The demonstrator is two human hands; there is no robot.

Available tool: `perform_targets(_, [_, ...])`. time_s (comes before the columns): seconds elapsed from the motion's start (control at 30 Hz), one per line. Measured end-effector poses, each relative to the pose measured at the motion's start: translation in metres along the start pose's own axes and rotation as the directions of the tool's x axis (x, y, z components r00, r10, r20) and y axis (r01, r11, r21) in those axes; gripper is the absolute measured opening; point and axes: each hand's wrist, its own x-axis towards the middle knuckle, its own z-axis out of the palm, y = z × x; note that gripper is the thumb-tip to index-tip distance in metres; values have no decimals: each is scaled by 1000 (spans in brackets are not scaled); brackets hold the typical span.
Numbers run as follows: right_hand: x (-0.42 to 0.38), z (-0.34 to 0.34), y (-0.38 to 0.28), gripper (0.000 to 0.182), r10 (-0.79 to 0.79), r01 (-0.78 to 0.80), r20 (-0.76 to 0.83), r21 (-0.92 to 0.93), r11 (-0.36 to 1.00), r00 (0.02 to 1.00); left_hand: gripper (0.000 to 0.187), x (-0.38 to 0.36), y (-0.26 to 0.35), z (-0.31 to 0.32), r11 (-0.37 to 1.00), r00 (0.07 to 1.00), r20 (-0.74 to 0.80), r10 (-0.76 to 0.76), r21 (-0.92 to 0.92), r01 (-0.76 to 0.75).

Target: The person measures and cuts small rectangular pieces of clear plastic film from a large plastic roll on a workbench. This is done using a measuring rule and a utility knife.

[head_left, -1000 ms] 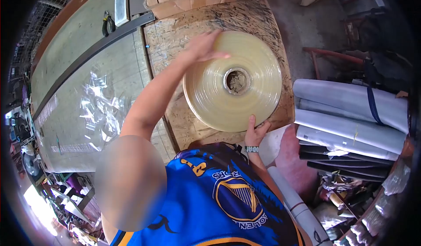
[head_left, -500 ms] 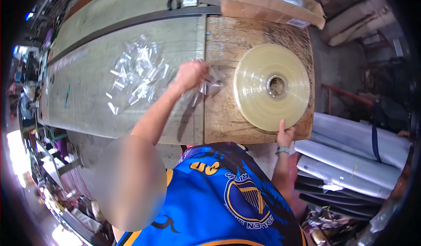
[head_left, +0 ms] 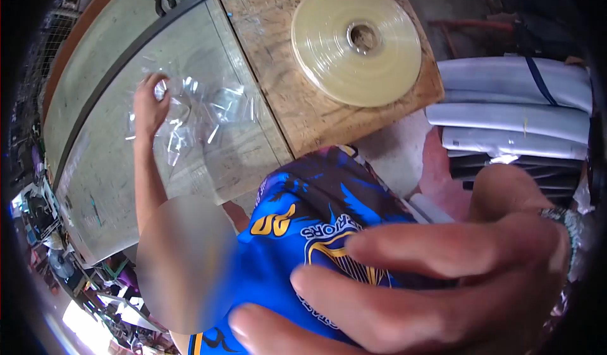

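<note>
My left hand (head_left: 152,105) is over the grey part of the table, its fingers curled round some shiny clear plastic pieces (head_left: 179,137). More of these thin strips lie scattered beside it. Close to the camera, my right hand (head_left: 436,279) looms large and slightly blurred, fingers spread and holding nothing. It is in front of my blue jersey (head_left: 278,279). A large roll of clear, yellowish film (head_left: 335,45) lies flat on the wooden part of the table, out of contact with both hands.
The wooden tabletop (head_left: 278,96) joins the grey surface (head_left: 114,184). A dark metal bar (head_left: 126,58) crosses the grey side, with black-handled pliers (head_left: 164,2) beyond it. Wrapped silvery rolls (head_left: 512,111) are stacked on the right. Clutter stands along the left.
My left hand has moved left, onto the plastic pieces. My right hand has left the film roll's edge and risen near the camera. The view has turned and shifted.
</note>
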Motion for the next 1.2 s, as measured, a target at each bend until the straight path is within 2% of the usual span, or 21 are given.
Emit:
perform_targets(0.07, [3, 1, -6, 34, 12, -11, 17, -50, 999, 1000, 37, -1, 70, 24, 972, 988, 33, 153, -183, -145])
perform_targets(0.13, [0, 1, -10, 32, 43, -39, 48, -87, 995, 998, 51, -7, 123, 61, 955, 956, 96, 276, -136, -262])
perform_targets(0.17, [-3, 2, -12, 31, 50, -46, 42, -99, 994, 998, 59, -11, 135, 78, 932, 930, 75, 361, -11, -361])
perform_targets(0.27, [-10, -10, -17, 29, 112, -106, 38, -135, 985, 993, 52, -15, 121, 109, 987, 976, 148, 161, -26, -159])
perform_targets(0.33, [-16, -18, -19, 27, 146, -143, 11, -130, 981, 989, 19, -15, 101, 110, 991, 984, 112, 135, -31, -133])
perform_targets(0.4, [-24, -32, -30, 25, 220, -219, -11, -134, 966, 976, 13, -9, 80, 95, 998, 969, 237, 69, -15, -67])
perform_targets(0.47, [-35, -55, -36, 23, 352, -349, -2, -148, 925, 936, 11, -4, 58, 68, 992, 981, 186, 61, 95, -80])
perform_targets(0.5, [-44, -69, -28, 22, 415, -404, 46, -151, 902, 909, 9, -3, 31, 62, 996, 995, 80, 65, 57, -70])
perform_targets(0.57, [-62, -87, 13, 34, 431, -420, 214, -97, 902, 876, 11, 0, 7, 29, 966, 998, 59, -10, 259, -5])
perform_targets(0.63, [-70, -90, 83, 49, 315, -420, 400, 209, 883, 860, 10, -3, -24, 5, 956, 997, 29, -67, 289, 56])
perform_targets(0.7, [-111, -51, 134, 56, 400, -515, 367, 305, 801, 840, 17, -13, -65, -18, 938, 983, 132, -125, 338, 74])
perform_targets(0.73, [-134, -35, 163, 58, 438, -565, 385, 332, 756, 812, 30, -26, -116, -22, 956, 963, 235, -132, 285, 62])
perform_targets(0.77, [-156, -20, 191, 61, 505, -633, 408, 295, 716, 761, 49, -36, -150, -29, 951, 885, 364, -289, 219, 220])
perform_targets(0.8, [-176, -6, 215, 64, 573, -698, 422, 253, 670, 703, 64, -35, -144, -44, 903, 785, 455, -420, 299, 309])
perform_targets(0.83, [-190, 5, 238, 66, 636, -755, 430, 204, 623, 641, 71, -31, -116, -59, 827, 712, 443, -545, 425, 369])
perform_targets(0.93, [-226, 53, 320, 69, 757, -838, 364, 170, 518, 542, 70, -8, -10, -51, 936, 931, 193, -310, 232, 264])
perform_targets(1.0, [-239, 100, 383, 75, 763, -783, 199, 39, 621, 615, 73, 22, 105, 0, 917, 925, 123, -359, -140, 374])
perform_targets(1.03, [-231, 118, 407, 78, 771, -784, 166, 32, 619, 615, 73, 35, 156, 28, 936, 964, 107, -243, -236, 262])
perform_targets(1.1, [-208, 149, 435, 85, 791, -796, 102, 20, 605, 604, 83, 58, 222, 101, 935, 956, 163, -245, -222, 278])
perform_targets(1.13, [-199, 159, 439, 88, 796, -806, 130, 93, 584, 591, 88, 74, 246, 135, 884, 913, 252, -321, -265, 384])
perform_targets(1.2, [-184, 173, 443, 93, 807, -822, 180, 232, 521, 562, 84, 100, 285, 187, 863, 833, 226, -504, 87, 498])
